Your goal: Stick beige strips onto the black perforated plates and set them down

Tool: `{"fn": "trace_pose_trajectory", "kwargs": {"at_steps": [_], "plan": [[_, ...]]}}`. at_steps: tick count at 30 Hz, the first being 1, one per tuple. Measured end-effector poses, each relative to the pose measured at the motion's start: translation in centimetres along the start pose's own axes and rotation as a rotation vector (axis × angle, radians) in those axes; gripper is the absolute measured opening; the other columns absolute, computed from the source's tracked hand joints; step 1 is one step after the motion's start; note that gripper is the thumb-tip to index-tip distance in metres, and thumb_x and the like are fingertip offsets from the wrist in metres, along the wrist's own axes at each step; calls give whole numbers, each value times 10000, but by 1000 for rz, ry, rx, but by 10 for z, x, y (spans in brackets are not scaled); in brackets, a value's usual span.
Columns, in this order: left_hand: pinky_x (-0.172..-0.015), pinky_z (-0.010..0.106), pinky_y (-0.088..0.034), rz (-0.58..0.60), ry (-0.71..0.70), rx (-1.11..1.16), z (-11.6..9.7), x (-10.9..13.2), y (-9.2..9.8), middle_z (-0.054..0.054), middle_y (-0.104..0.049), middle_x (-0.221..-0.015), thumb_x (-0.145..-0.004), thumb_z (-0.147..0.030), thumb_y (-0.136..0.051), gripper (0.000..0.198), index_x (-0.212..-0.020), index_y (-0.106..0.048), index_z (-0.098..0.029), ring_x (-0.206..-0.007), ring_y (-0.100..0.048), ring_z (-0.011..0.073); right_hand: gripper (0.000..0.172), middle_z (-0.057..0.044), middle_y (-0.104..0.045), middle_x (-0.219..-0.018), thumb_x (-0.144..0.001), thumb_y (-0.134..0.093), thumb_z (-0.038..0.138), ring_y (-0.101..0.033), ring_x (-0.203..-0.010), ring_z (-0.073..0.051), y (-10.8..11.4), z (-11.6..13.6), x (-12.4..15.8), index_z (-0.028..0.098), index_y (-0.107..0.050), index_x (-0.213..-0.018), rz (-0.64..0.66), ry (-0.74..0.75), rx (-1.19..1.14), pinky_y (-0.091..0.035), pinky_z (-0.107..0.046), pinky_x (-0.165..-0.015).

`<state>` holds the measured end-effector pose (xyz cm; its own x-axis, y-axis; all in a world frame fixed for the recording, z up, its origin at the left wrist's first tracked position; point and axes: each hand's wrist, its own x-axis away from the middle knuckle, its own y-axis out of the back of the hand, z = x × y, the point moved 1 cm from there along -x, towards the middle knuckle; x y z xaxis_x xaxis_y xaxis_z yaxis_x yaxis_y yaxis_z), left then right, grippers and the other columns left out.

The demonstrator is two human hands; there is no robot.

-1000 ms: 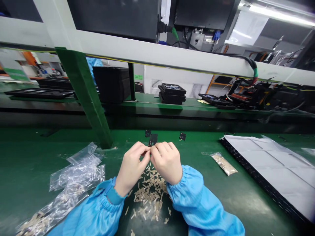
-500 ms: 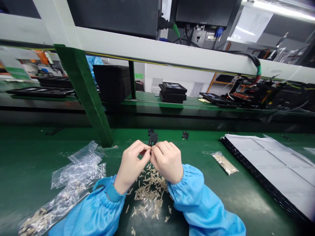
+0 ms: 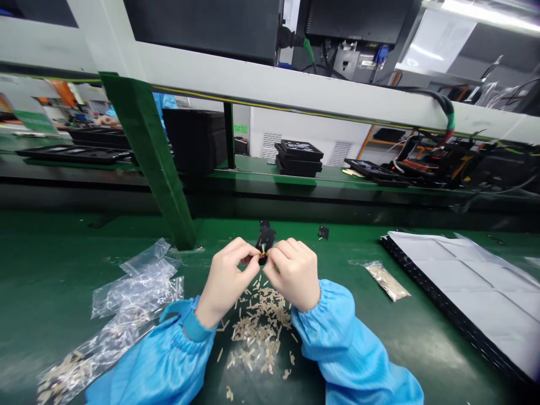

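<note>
The left hand [image 3: 232,275] and right hand [image 3: 296,272], about equally near, pinch a small tan-orange strip [image 3: 262,255] across a flat black rectangular plate [image 3: 267,234] whose long axis points forward.

Room between right hand [image 3: 295,273] and small bag [image 3: 386,280]; green post [image 3: 154,163] obstructs left.

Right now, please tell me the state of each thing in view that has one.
Left hand: pinching a small piece
Right hand: pinching there too
Black part: partly hidden by the hands
Beige pieces: loose, scattered
Bags at left: crumpled, some pieces inside
Bag at right: filled, seal unclear
White sheet: spread over a black base
Shelf trays: stacked
</note>
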<state>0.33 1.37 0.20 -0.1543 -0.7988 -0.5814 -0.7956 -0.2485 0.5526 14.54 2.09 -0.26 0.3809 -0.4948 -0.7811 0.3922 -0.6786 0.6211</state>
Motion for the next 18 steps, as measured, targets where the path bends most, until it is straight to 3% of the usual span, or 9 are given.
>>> {"fn": "trace_pose_trajectory", "kwargs": {"at_steps": [4, 9, 14, 18], "plan": [[-589, 208, -384, -26, 3, 18, 1, -1, 6, -8, -528, -675, -768, -89, -497, 144, -669, -577, -157, -648, -508, 103, 215, -5, -484, -575, -765, -466, 166, -394, -590, -135, 7, -8, -3, 181, -460, -550, 58, -67, -32, -263, -291, -573], [-613, 216, -402, -2, -27, 29, -2, -2, 8, 0, -531, -691, -787, -105, -480, 152, -677, -569, -161, -665, -515, 111, 322, 13, -463, -566, -866, -429, 246, -409, -565, -116, 8, -11, -6, 180, -443, -552, 145, -117, -185, -283, -271, -570], [-613, 227, -408, 22, -66, 9, -5, -2, 6, 6, -540, -708, -792, -111, -470, 150, -698, -572, -167, -672, -520, 119, 101, -7, -556, -725, -822, -518, 209, -503, -660, -118, 7, -8, -8, 179, -540, -728, 163, -198, -587, -393, -230, -600], [-614, 229, -404, 41, -81, 0, -7, -1, 5, 6, -538, -708, -798, -121, -467, 155, -701, -578, -167, -672, -521, 120, 95, -17, -592, -742, -834, -522, 175, -545, -702, -128, 7, -7, -8, 175, -575, -755, 154, -177, -749, -439, -239, -636]]}}
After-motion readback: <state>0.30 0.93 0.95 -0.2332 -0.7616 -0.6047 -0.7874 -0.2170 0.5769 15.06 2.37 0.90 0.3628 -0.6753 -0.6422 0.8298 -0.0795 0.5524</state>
